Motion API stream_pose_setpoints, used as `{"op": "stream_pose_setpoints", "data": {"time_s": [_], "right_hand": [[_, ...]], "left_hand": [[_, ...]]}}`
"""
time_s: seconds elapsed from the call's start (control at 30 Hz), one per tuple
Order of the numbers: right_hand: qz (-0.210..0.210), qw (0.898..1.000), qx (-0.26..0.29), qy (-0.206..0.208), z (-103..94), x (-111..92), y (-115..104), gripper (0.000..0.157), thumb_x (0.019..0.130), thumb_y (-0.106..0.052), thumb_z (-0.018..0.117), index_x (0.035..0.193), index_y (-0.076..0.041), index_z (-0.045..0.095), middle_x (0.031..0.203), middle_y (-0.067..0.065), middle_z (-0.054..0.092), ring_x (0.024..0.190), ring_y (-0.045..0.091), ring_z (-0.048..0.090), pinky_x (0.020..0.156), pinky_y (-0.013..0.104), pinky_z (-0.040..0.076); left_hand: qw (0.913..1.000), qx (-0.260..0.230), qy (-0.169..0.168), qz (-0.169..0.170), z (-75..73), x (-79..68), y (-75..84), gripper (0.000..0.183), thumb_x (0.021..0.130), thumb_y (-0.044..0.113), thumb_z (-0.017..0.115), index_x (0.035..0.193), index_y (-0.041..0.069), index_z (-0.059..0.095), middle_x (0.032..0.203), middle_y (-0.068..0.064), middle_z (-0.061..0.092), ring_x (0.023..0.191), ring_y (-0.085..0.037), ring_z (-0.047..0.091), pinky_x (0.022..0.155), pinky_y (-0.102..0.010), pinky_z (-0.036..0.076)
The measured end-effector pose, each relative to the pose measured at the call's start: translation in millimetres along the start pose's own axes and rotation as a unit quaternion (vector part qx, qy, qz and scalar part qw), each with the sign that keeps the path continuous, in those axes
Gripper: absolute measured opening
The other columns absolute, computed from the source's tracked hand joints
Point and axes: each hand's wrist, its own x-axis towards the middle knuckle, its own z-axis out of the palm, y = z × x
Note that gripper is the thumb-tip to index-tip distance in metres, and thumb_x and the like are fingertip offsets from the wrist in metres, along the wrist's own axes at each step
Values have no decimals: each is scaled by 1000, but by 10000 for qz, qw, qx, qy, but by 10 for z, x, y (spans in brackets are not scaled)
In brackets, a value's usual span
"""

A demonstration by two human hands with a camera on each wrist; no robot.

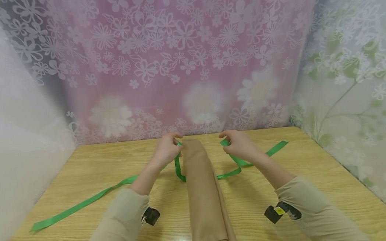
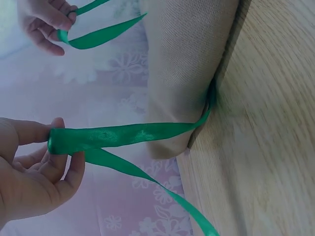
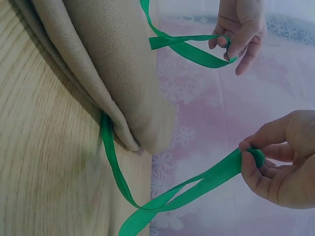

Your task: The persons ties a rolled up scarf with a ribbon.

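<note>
A tan folded cloth (image 1: 204, 193) lies lengthwise on the table, in a long bundle. A green ribbon (image 1: 229, 174) passes beneath its far part and comes out on both sides. On the left of the bundle, my left hand (image 1: 167, 149) pinches the ribbon, doubled over at the fingertips in the left wrist view. My right hand (image 1: 241, 145) pinches the other side, raised above the table; the right wrist view shows the ribbon (image 3: 216, 172) bent into a loop between thumb and fingers. Both ribbon tails trail outward onto the table. The stretch under the cloth is hidden.
The wooden table (image 1: 92, 159) ends at a pink floral curtain (image 1: 189, 61) at the back. A pale curtain (image 1: 20, 120) hangs at the left, and a leafy flowered one (image 1: 361, 106) at the right. Black wrist cameras (image 1: 150, 216) sit on both sleeves.
</note>
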Motion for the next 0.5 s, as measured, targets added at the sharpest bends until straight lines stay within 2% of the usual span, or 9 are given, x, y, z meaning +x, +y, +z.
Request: {"op": "stream_pose_setpoints", "data": {"time_s": [0.17,0.27,0.37,0.5], "right_hand": [[-114,9999,-88,-29,49,-18,-49,34,80,2,56,114,4,58,98,14,64,78,20,60,63,28,49],[-313,9994,-132,-90,84,-33,-78,27,81,2,59,108,6,62,92,11,65,77,18,61,67,29,51],[-421,9988,-186,-179,122,-52,-97,23,82,1,62,104,5,63,85,8,65,71,16,61,67,29,51],[-540,9978,-270,-260,169,-80,-114,20,84,-2,63,104,1,64,91,7,66,78,17,62,70,30,51]], "left_hand": [[9999,128,91,-29,39,14,52,24,83,-5,55,108,-6,55,81,-11,57,60,-19,62,55,-22,48],[9998,105,110,-93,50,23,68,17,84,-6,54,100,-5,56,83,-12,58,62,-18,62,54,-21,48],[9998,199,50,-83,57,19,83,17,84,-6,53,100,-5,58,84,-12,59,61,-17,61,49,-20,44],[9992,370,-130,37,79,9,113,18,85,-3,52,101,-3,61,88,-13,61,64,-20,61,47,-20,38]]}}
